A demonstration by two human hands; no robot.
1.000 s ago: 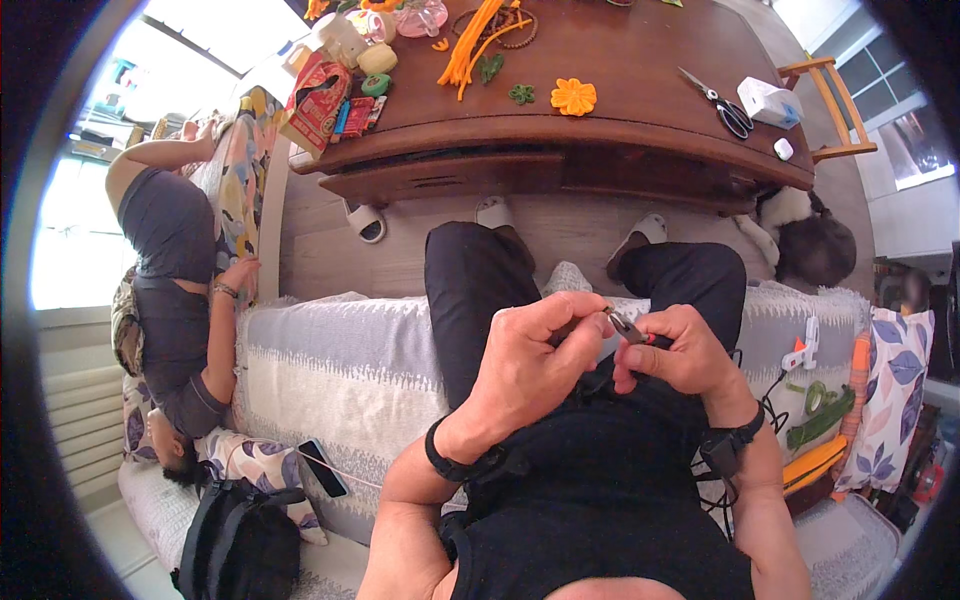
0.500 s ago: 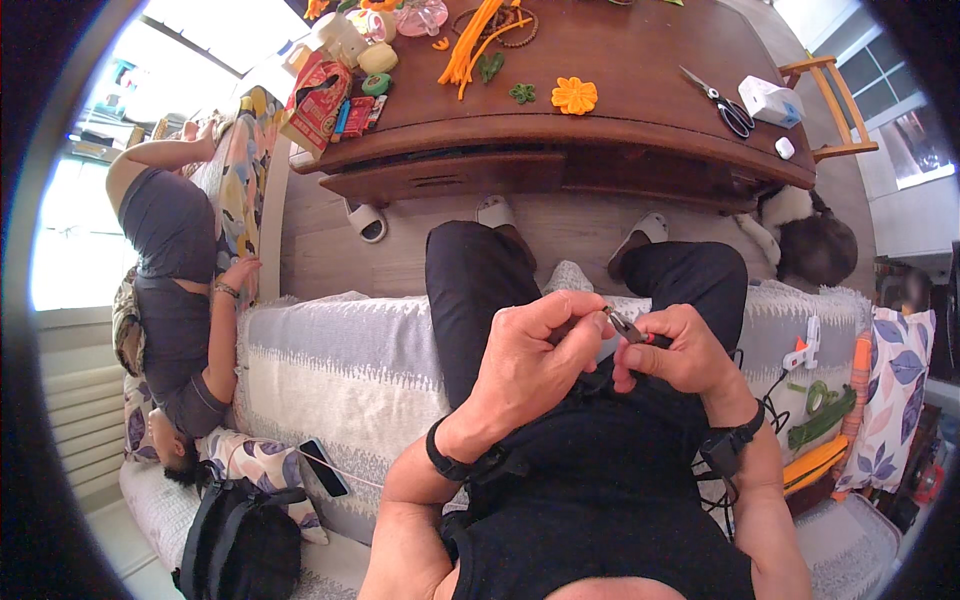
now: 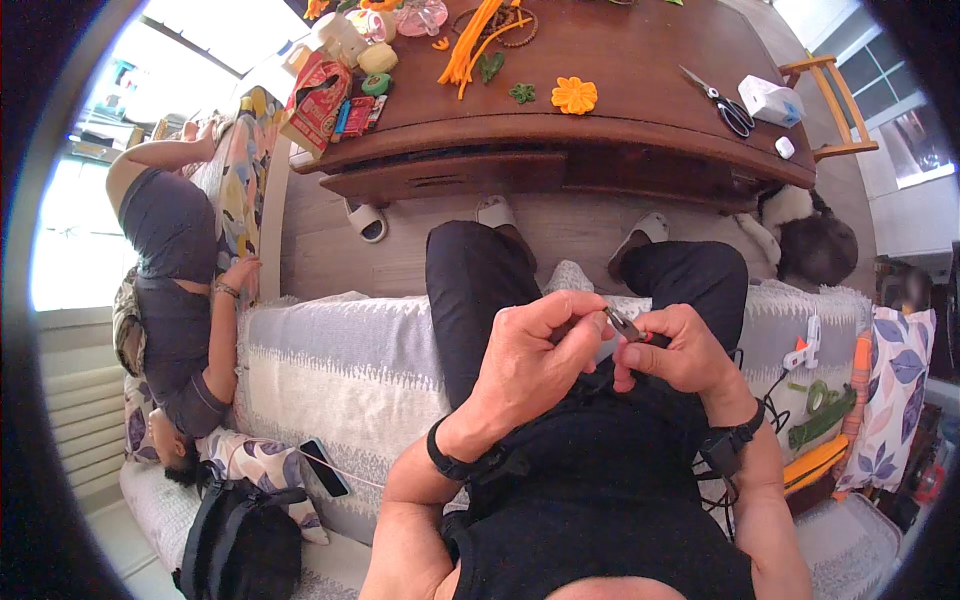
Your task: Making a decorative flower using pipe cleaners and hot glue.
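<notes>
head view: a dark brown wooden table (image 3: 640,60) spans the top, and a grey-and-white striped sofa cover (image 3: 350,345) spreads beneath the seated person. at the far left another person (image 3: 170,240) lies along the sofa, and a black-and-white furry animal (image 3: 815,250) rests by the table's right end.

the two bare hands meet above the lap. very little has changed over the last second: both hands keep almost the same pose, with the plier nose at the left fingertips, which suggests a steady, fine hold on one spot. the right hand (image 3: 688,350) is closed around the handles of small pliers (image 3: 622,322), which lie between the two hands and point toward the left one. the left hand (image 3: 530,355) has its thumb and forefinger bent toward each other, nearly meeting at the plier tips; whether they clamp on something tiny there, i cannot tell.

beside the right forearm, on the sofa, are yellow-orange strips (image 3: 815,465), a white glue gun (image 3: 812,340) with an orange part and a roll of green tape (image 3: 818,396). on the table lie black-handled scissors (image 3: 736,117), an orange fuzzy flower (image 3: 574,96) and a smaller dark green rosette (image 3: 522,93).
</notes>
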